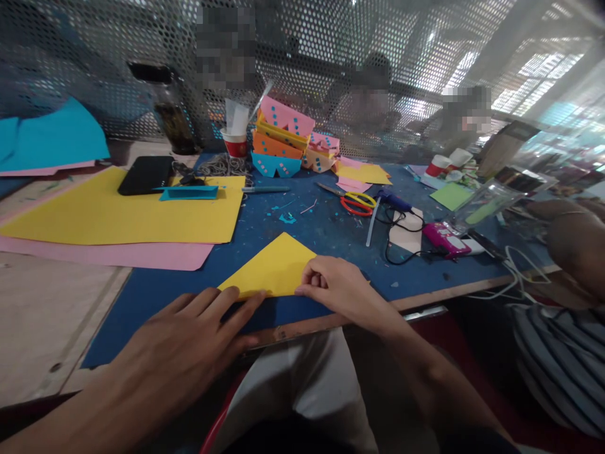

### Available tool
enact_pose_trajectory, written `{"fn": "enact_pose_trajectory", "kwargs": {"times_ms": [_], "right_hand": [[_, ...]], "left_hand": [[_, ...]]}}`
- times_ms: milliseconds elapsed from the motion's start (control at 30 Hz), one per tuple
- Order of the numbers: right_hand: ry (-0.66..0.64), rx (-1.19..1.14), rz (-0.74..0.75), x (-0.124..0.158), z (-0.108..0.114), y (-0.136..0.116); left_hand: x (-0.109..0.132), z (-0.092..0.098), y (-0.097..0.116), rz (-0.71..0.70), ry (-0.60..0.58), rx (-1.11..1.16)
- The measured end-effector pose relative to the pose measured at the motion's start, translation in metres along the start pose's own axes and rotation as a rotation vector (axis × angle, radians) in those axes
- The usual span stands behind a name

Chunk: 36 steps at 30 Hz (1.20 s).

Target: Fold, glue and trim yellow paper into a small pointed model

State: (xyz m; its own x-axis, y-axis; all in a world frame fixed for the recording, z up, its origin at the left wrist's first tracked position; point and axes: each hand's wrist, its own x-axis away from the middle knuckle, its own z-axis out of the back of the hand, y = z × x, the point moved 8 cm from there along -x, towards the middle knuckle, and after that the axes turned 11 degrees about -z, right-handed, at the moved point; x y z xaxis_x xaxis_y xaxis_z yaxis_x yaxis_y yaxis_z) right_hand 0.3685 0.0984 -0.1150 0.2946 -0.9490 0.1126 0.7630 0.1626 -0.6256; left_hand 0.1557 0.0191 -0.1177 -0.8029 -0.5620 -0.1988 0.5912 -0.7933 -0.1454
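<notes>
A yellow sheet of paper [276, 268], folded to a triangle, lies on the blue table top close to its front edge, the fold toward me. My left hand [198, 334] rests at the paper's left corner, fingers stretched out and flat along the folded edge. Over the right part of the same edge is my right hand [338, 287], its fingers curled in and the thumb side pressed on the paper. The right corner is mostly hidden beneath that hand.
Scissors [359, 203], a pen [267, 189] and paper scraps lie behind the triangle. Large yellow sheets [189, 221] and a black phone [145, 175] are left. Decorated paper pieces [278, 144] stand by the mesh. Right are a corded pink device [447, 239] and a person's striped sleeve [553, 359].
</notes>
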Motion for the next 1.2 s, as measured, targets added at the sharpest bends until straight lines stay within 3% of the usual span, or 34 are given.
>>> {"fn": "enact_pose_trajectory", "kwargs": {"times_ms": [133, 300, 533, 733, 900, 1200], "right_hand": [[-0.001, 0.007, -0.009, 0.0, 0.0, 0.0], [0.007, 0.006, 0.011, 0.0, 0.0, 0.0], [-0.004, -0.004, 0.009, 0.0, 0.001, -0.001], [-0.014, 0.006, 0.002, 0.0, 0.0, -0.001], [-0.017, 0.01, 0.024, 0.002, 0.001, -0.002], [-0.023, -0.019, 0.104, 0.013, 0.012, 0.004]], "left_hand": [[-0.002, 0.002, 0.005, -0.023, 0.023, -0.062], [0.003, -0.012, 0.002, 0.052, -0.014, 0.036], [0.003, -0.015, 0.012, -0.003, 0.084, 0.005], [-0.002, -0.016, 0.019, -0.027, 0.066, -0.069], [-0.001, -0.022, 0.014, 0.052, 0.035, -0.081], [-0.008, -0.009, 0.02, -0.05, 0.097, -0.16]]}}
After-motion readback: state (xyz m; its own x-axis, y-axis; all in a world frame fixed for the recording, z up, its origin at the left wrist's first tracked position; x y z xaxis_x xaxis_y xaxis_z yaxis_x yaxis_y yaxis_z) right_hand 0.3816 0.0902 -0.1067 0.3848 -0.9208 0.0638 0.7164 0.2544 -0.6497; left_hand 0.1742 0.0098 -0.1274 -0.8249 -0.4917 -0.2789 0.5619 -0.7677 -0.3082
